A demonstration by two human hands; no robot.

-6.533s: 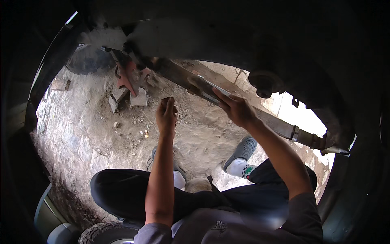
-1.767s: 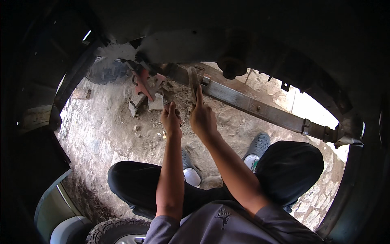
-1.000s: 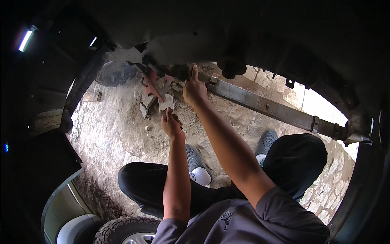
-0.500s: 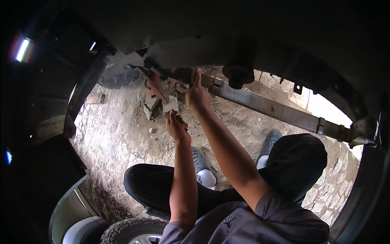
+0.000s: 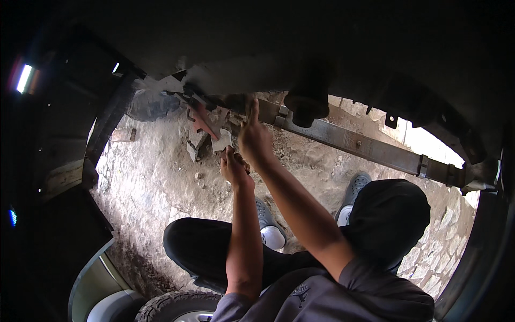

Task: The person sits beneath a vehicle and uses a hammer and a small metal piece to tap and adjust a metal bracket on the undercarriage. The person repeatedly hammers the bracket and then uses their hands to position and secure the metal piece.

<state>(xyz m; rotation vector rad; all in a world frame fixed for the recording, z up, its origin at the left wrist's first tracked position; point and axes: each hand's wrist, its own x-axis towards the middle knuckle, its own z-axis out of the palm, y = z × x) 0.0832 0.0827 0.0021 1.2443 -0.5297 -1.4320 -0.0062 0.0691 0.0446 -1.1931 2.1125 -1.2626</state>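
Note:
My left hand (image 5: 235, 167) is closed, its thumb on top. A dark bit shows at the fingers, too small to name. Just beyond the thumb is a pale grey, flat-faced piece (image 5: 221, 141); I cannot tell whether the hand touches it. My right hand (image 5: 254, 138) is raised beside it, slightly blurred. One finger points up against the shaded underside by the near end of a long metal bar (image 5: 348, 138). The other fingers of that hand are hidden. A reddish metal part (image 5: 200, 119) slants down toward the pale piece.
Dark vehicle bodywork (image 5: 257, 48) arches overhead and along both sides. A dark cylindrical part (image 5: 307, 107) hangs down right of my hands. Broken grey blocks (image 5: 195, 144) lie on the rough stone ground (image 5: 145, 182). A tyre (image 5: 166, 306) stands at the lower left.
My right hand has shifted slightly left and down, with its finger still pointing up. My left hand stays closed at nearly the same place. The view has tilted a little.

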